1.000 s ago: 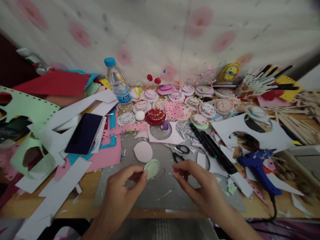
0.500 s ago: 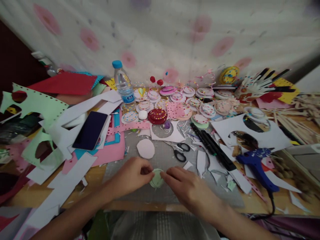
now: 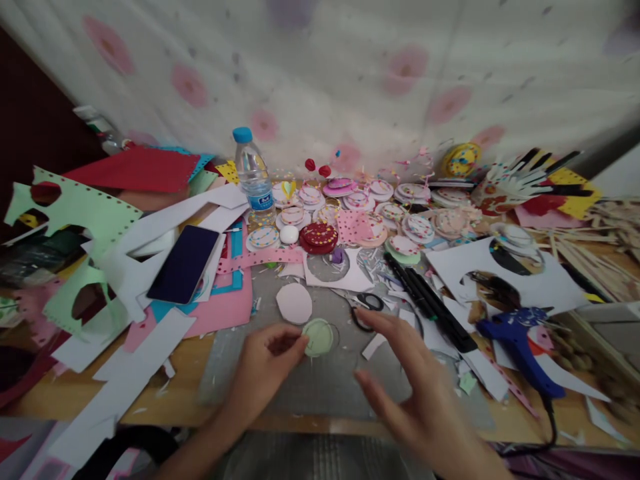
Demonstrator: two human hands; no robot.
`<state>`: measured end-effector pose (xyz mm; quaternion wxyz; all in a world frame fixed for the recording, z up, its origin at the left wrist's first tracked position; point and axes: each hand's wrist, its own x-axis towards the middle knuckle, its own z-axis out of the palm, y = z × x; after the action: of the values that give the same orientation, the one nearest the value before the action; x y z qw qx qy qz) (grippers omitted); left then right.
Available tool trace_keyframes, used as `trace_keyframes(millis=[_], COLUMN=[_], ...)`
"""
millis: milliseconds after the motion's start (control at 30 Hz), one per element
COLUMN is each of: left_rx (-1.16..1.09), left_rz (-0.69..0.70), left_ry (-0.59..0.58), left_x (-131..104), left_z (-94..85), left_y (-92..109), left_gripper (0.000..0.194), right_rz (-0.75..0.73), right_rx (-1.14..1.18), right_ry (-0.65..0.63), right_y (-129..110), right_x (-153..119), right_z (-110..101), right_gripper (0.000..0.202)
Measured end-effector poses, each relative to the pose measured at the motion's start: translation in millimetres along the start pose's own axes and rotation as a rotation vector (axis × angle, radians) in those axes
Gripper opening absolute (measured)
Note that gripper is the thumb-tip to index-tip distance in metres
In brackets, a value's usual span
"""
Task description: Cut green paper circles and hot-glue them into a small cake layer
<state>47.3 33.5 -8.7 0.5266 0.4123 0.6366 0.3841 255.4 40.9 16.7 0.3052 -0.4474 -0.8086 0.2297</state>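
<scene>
Between finger and thumb, my left hand (image 3: 270,360) pinches the left edge of a small pale green disc (image 3: 319,337). A thin ring or loop shows at the disc's right side. Away to the right of it, my right hand (image 3: 413,367) is raised with thumb and fingers apart and nothing in them. Just behind the disc lies a round white paper piece (image 3: 294,303). Black-handled scissors (image 3: 369,302) rest beyond my right hand's fingertips, partly covered by them.
A blue glue gun (image 3: 523,343) with a cord lies at the right, beside black pens (image 3: 433,303). Decorated paper discs (image 3: 319,238) crowd the back around a water bottle (image 3: 254,177). A phone (image 3: 184,264) sits on paper offcuts at the left.
My right hand has let go of the green disc, moved right and opened. My left hand still grips the disc, now slightly farther from the table's front edge.
</scene>
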Motion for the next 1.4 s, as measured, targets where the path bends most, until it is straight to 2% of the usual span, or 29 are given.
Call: trace_keyframes(millis=[100, 267, 500, 733, 967, 1167, 1267, 1400], left_rx=[-0.039, 0.024, 0.116, 0.074, 0.098, 0.038, 0.029, 0.009], left_rz=[0.028, 0.091, 0.05, -0.03, -0.019, -0.061, -0.07, -0.057], left_ry=[0.123, 0.187, 0.123, -0.01, -0.066, -0.086, -0.048, -0.027], left_x=[-11.3, -21.0, -17.8, -12.0, -10.3, -10.8, -10.6, -10.0], left_z=[13.1, 26.0, 15.5, 12.3, 9.8, 11.3, 12.3, 12.4], left_y=[-3.0, -6.3, -3.7, -3.7, -6.4, -4.2, -3.1, -2.7], left_gripper=[0.021, 0.021, 0.019, 0.02, 0.018, 0.022, 0.023, 0.025], right_rz=[0.038, 0.081, -0.02, -0.144, -0.221, -0.095, -0.02, 0.008], right_rx=[-0.087, -0.078, -0.072, -0.224, -0.283, -0.211, -0.152, -0.136], right_ry=[0.038, 0.073, -0.136, -0.296, -0.338, -0.286, -0.213, -0.127], right_y=[-7.6, -9.8, -4.5, -0.4, 1.7, 0.6, -0.7, -2.6], right_x=[-8.4, -9.9, -2.5, 5.2, 11.3, 10.9, 8.2, 4.9], right_z=[15.3, 37.3, 21.3, 10.9, 6.0, 8.1, 11.8, 15.0], right_gripper=[0.068, 0.056, 0.051, 0.045, 0.036, 0.036, 0.034, 0.031])
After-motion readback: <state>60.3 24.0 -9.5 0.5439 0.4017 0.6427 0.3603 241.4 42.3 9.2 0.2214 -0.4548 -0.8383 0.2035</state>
